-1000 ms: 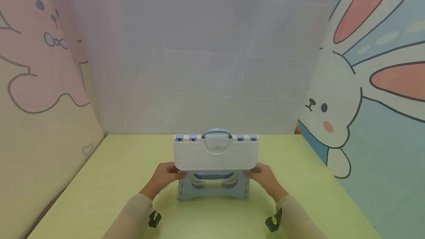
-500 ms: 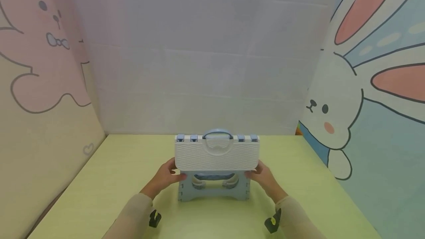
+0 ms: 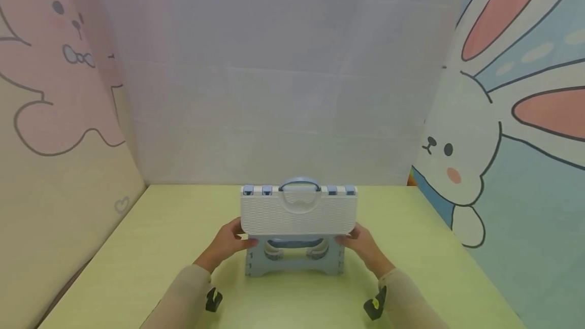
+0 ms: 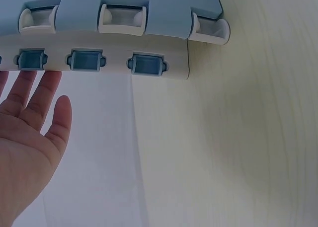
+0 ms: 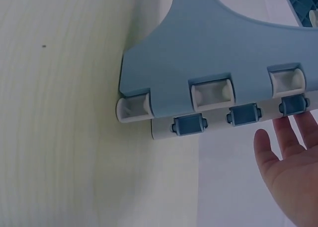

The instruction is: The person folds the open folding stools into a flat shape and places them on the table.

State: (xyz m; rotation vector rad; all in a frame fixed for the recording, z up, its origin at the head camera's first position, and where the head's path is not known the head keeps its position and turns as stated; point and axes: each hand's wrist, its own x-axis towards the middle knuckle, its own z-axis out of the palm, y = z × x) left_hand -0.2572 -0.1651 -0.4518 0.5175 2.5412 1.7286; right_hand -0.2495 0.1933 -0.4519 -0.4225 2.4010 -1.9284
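A folding stool [image 3: 265, 220] stands at the middle of the table, with a white woven-pattern panel and a light blue carry handle [image 3: 299, 180] on top. Its pale blue leg panel [image 3: 294, 267] touches the table below. On the left side, my left hand [image 3: 225, 245] grips the stool under the white panel, thumb in front and other fingers partly hidden behind. My right hand [image 3: 366, 249] holds the opposite side the same way. Close up, the left wrist view shows blue hinges [image 4: 147, 64] along the stool's side; similar hinges [image 5: 189, 124] appear in the right wrist view.
The pale yellow table [image 3: 183, 217] runs back to a white cloth wall [image 3: 274, 90]. Printed side walls with a pink animal [image 3: 68, 100] and a white rabbit [image 3: 461, 156] flank it. Black wrist mounts [image 3: 213, 300] hang under both sleeves.
The stool stays in place, with only a slight shift of the whole view. Both hands keep their hold, with hardly any finger movement.
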